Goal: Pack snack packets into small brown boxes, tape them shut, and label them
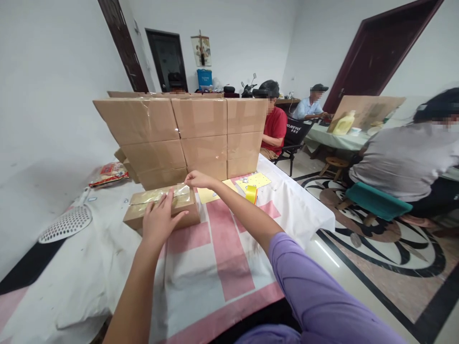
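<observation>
A small cardboard box (184, 216) lies on the cloth-covered table in front of me. A shiny strip of clear packing tape (182, 190) runs along its top seam. My left hand (160, 217) rests on the box's top and near side, its fingers spread. At the box's far right corner, my right hand (198, 179) has its fingers pinched together at the end of the tape. The fingertips there are small in view. To the right of the box stands a yellow roll of tape (251, 194), beside yellow speckled sheets (254, 181).
Stacked cardboard boxes (201, 136) form a wall just behind the small box. A white perforated skimmer (66, 223) and a red food packet (109, 174) lie on the left. Several other people sit beyond the table, one in a red shirt (275, 126) close behind the stack.
</observation>
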Demonstrator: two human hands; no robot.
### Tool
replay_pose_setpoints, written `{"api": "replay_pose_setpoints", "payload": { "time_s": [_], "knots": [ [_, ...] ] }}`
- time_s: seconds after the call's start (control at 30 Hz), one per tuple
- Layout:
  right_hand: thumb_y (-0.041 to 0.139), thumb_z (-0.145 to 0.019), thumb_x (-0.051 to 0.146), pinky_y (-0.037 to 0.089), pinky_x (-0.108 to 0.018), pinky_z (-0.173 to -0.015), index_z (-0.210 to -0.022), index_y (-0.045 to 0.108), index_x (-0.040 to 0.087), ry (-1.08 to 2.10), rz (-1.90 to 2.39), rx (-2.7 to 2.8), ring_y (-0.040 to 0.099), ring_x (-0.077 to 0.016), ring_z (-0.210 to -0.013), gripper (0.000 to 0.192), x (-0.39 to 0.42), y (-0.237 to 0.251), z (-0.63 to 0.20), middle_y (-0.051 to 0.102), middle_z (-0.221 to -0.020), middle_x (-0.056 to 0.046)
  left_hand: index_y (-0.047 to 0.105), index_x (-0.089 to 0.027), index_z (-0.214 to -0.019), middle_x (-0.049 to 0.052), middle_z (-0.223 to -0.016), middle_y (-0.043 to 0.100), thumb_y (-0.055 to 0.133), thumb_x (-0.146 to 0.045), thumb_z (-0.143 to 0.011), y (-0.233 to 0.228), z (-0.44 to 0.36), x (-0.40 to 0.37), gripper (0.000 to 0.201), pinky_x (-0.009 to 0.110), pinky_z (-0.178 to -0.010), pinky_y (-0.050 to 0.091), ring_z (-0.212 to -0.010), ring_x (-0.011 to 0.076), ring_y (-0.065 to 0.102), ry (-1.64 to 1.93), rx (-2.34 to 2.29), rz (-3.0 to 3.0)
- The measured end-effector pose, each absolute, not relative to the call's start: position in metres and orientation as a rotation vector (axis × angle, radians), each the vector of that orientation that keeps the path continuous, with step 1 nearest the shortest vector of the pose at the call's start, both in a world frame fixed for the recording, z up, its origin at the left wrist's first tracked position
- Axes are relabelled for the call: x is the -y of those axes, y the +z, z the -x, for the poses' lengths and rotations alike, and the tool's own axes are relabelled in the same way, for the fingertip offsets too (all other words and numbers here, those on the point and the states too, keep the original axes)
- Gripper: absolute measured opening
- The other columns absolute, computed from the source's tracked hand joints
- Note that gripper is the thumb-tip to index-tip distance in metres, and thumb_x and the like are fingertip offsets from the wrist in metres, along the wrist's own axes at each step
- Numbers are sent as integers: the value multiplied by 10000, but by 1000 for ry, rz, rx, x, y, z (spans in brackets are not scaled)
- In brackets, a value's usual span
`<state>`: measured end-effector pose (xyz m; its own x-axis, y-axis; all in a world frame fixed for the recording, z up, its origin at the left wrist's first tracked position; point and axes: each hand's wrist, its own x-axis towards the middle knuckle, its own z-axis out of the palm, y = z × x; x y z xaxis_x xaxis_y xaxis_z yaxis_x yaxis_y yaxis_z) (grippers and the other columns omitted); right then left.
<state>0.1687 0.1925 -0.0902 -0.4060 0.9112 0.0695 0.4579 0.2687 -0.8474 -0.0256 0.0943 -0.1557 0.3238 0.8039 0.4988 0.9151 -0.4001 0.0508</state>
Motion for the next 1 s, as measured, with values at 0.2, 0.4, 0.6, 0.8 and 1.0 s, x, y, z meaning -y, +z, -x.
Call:
{"api": "replay_pose_setpoints", "payload": {
  "time_s": [0.2,0.4,0.6,0.8,1.0],
  "knots": [
    [551,-813,159,390,-253,-645,-690,608,124,1047,1257,2028,499,-125,-613,140,-200,-101,-174,551,-579,27,371,-205,-1550,164,-1498,544,579,-487,-944,-158,24,-94,700,514,-1172,272,-1426,327,464,-662,1495,2322],
    [535,-863,158,401,-248,-667,-743,604,126,1018,1250,2071,520,-118,-603,142,-201,-98,-172,559,-604,33,443,-237,-1521,127,-1540,506,544,-498,-957,-159,24,-92,629,532,-1186,243,-1436,328,444,-673,1488,2340],
    [547,-861,100,394,-239,-670,-721,605,123,944,1296,2098,513,-112,-596,154,-206,-100,-165,539,-586,43,540,-271,-1458,114,-1569,471,511,-499,-967,-163,24,-89,542,534,-1198,226,-1455,326,414,-675,1482,2335],
    [559,-863,86,392,-228,-668,-708,620,123,884,1281,2097,522,-112,-603,171,-198,-100,-168,539,-556,49,548,-270,-1448,111,-1557,487,480,-501,-976,-166,24,-91,530,527,-1193,230,-1443,315,433,-696,1471,2303],
    [545,-825,27,393,-235,-791,-612,554,152,763,1201,2008,537,-135,-780,247,-188,-95,-171,533,-631,24,479,-235,-1496,120,-1550,492,475,-495,-968,-169,24,-94,589,533,-1188,228,-1439,319,438,-720,1481,2313]
  ]
}}
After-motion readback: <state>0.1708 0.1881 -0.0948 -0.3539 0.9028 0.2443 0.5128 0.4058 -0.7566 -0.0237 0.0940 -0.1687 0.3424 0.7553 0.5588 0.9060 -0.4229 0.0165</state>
